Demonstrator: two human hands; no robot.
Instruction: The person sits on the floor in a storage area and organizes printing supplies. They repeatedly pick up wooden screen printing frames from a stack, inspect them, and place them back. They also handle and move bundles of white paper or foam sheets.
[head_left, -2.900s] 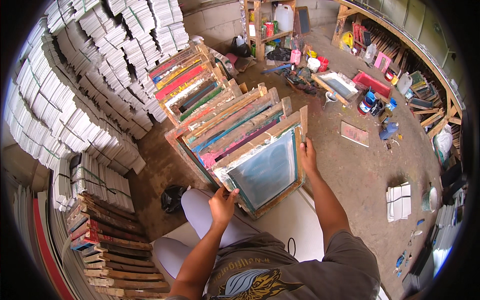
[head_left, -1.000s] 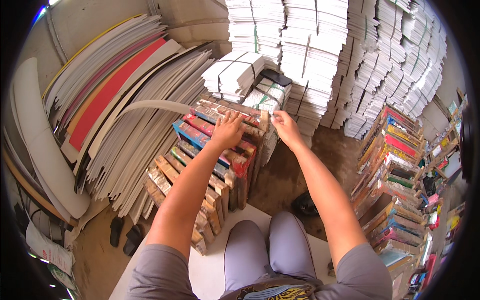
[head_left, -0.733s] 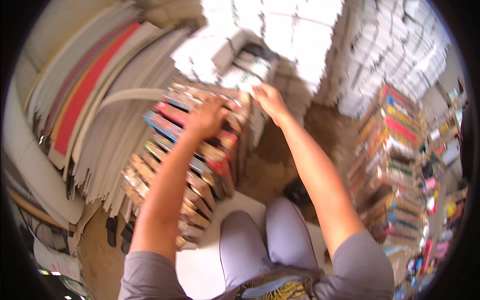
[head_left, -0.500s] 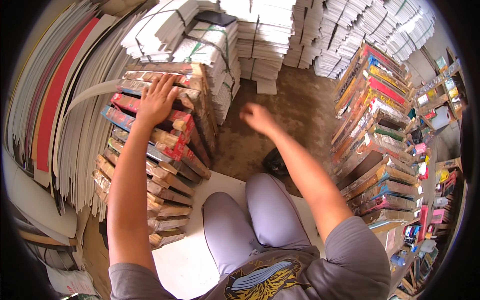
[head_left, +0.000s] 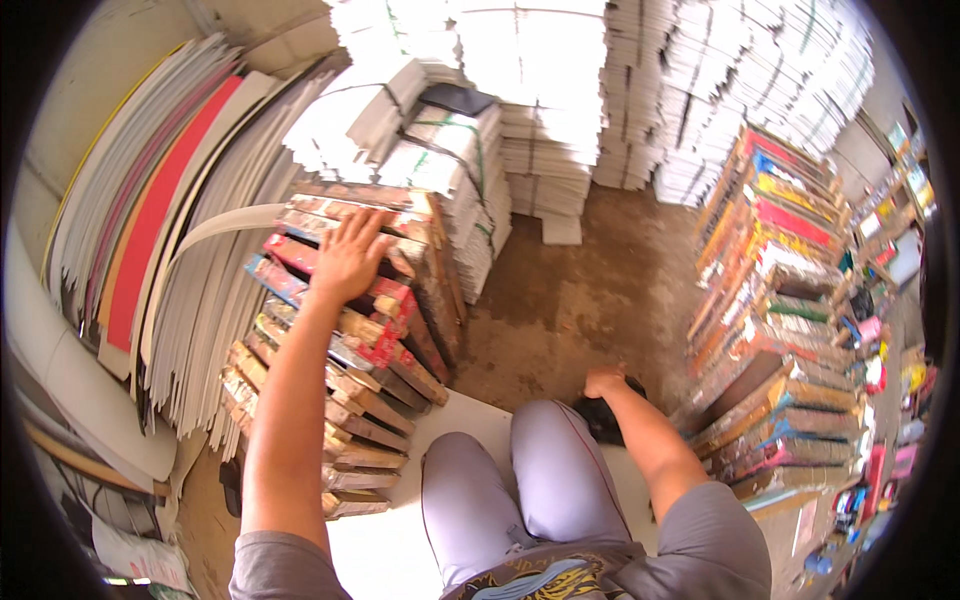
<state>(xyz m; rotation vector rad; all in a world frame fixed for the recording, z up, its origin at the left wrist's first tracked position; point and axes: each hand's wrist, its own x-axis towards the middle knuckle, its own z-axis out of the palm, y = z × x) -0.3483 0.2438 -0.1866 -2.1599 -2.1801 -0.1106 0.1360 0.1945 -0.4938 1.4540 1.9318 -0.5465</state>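
Observation:
My left hand [head_left: 350,255] lies with spread fingers on the upper edges of a leaning row of paint-stained wooden frames [head_left: 375,330]. The frames look like screen-printing frames; red, blue and bare wood show on their edges, and gaps part several of them. Low on the right, beyond my knees, is my right hand [head_left: 603,380]. Its fingers look loosely curled, and I see nothing in them. Just beside it on the floor sits a dark black object [head_left: 610,418], partly covered by my forearm; its kind is unclear, and whether the hand touches it I cannot tell.
Large thin sheets [head_left: 130,230], one of them red, stand against the left wall. Strapped white paper stacks [head_left: 545,150] fill the back. Another row of stained frames [head_left: 780,290] stands on the right, beside cluttered shelves [head_left: 890,330]. A white board [head_left: 365,550] lies under my legs.
My right hand has moved down and toward me, to beside the black object. My left hand stays on the frames. The whole view has shifted, so everything sits lower and farther right.

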